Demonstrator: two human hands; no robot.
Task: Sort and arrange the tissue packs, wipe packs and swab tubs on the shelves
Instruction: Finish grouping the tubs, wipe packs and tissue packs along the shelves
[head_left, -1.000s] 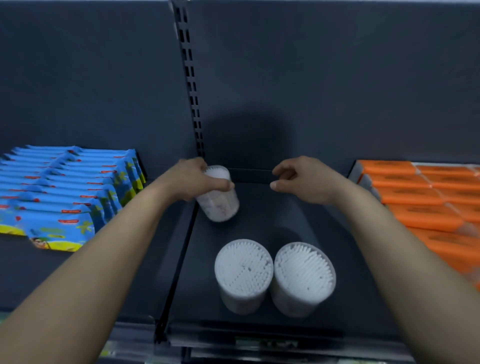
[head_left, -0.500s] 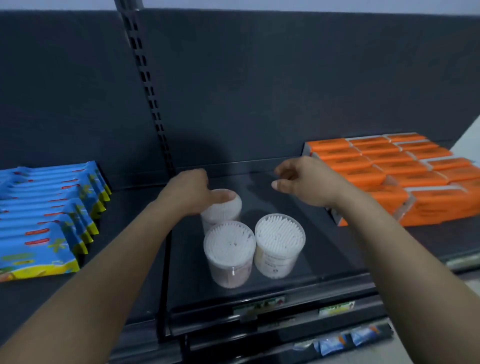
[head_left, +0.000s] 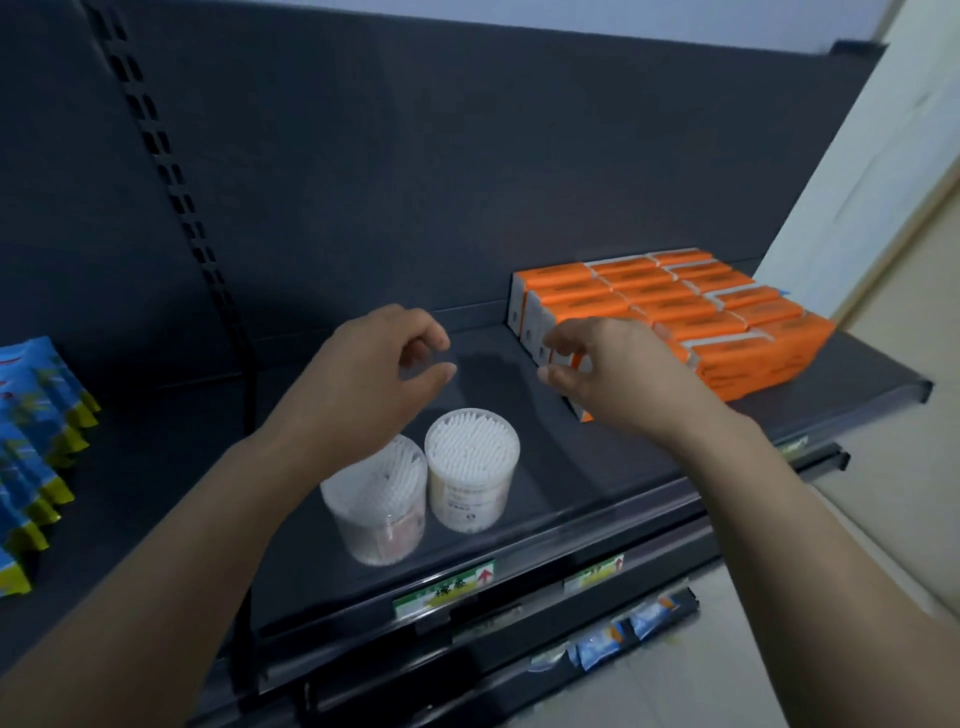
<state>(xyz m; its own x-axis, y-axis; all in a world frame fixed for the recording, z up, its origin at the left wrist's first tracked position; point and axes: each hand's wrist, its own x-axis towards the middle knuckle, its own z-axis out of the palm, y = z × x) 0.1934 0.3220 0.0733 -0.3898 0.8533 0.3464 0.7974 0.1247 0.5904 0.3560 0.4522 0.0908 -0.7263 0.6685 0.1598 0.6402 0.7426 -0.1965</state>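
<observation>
Your left hand hangs over the dark shelf, just behind the swab tubs; the fingers are loosely curled with the thumb apart from them, and it holds nothing. Your right hand is level with it, in front of the left end of the orange tissue packs. Its fingers are also loosely curled with nothing gripped, but you cannot tell whether the fingertips touch the nearest pack. The two hands are near each other and apart. The right swab tub stands upright near the shelf's front edge, its white swab tips in plain view. The left swab tub stands touching it, its top partly covered by your left forearm. The orange tissue packs lie in tight rows on the right end of the shelf, against the back panel. The blue wipe packs overlap in a row at the far left, well apart from the tubs. Price labels sit on the front rail.
</observation>
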